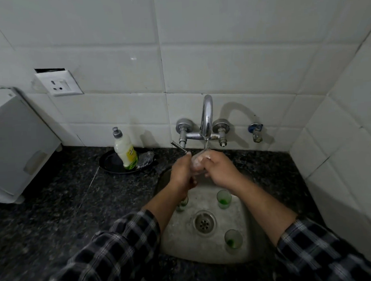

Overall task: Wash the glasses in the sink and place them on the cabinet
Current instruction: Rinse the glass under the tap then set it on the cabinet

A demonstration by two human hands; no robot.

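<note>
Held glass (196, 162): clear, directly under the faucet (207, 118) spout, in the water stream; long axis near upright, mouth toward the spout, exact tilt unclear.
Left hand (181, 172): fingers curled round the glass's left side.
Right hand (218, 167): fingers wrapped round its right side.
Green-stained glasses (224, 199): three, upright, below the faucet in the sink (178, 242).

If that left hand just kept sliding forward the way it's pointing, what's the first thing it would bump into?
Probably the slim metal lever of the tap, just beyond the left hand, which grips the glass. Depth is unclear, so it might pass under it.
</note>
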